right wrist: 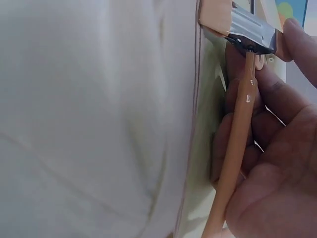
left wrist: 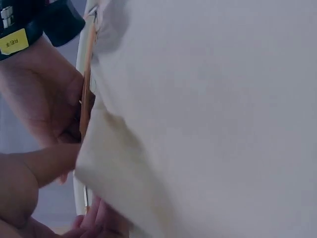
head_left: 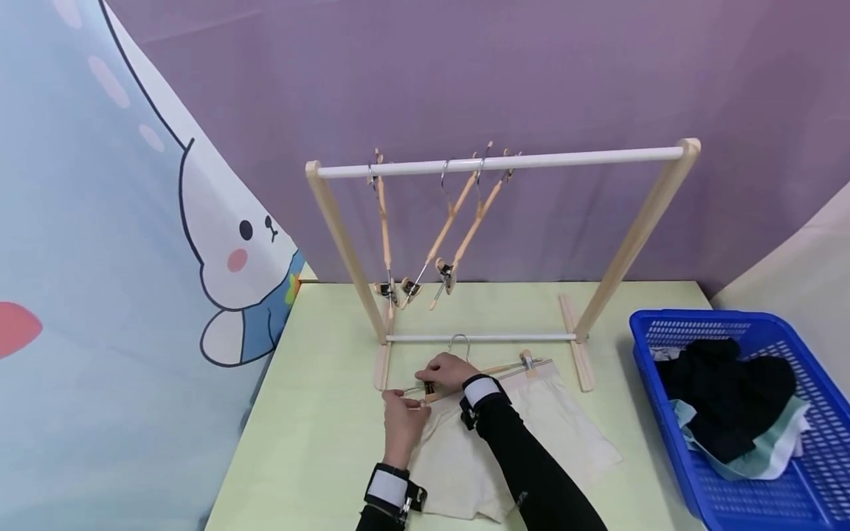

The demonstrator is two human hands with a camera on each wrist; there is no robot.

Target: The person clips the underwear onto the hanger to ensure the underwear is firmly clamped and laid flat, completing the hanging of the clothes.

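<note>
An off-white garment [head_left: 554, 420], its exact kind unclear, lies spread on the table below a wooden clip hanger [right wrist: 240, 124]. My left hand [head_left: 403, 426] pinches the garment's upper left corner between thumb and fingers. Just above it, my right hand [head_left: 450, 370] grips the hanger's left clip [right wrist: 252, 29]. In the right wrist view the thumb presses the clip's end, and the fingers curl behind the wooden bar. The right clip [head_left: 527, 361] sits at the garment's top edge on the other side. The hanger's metal hook [head_left: 460, 341] points toward the rack.
A wooden rack with a white top rail [head_left: 571, 158] stands behind the hands. Several clip hangers [head_left: 451, 214] hang on its left half. To the right, a blue basket [head_left: 671, 442] holds dark clothes [head_left: 730, 391] and teal cloth [head_left: 757, 461]. The table [head_left: 319, 413] is pale green.
</note>
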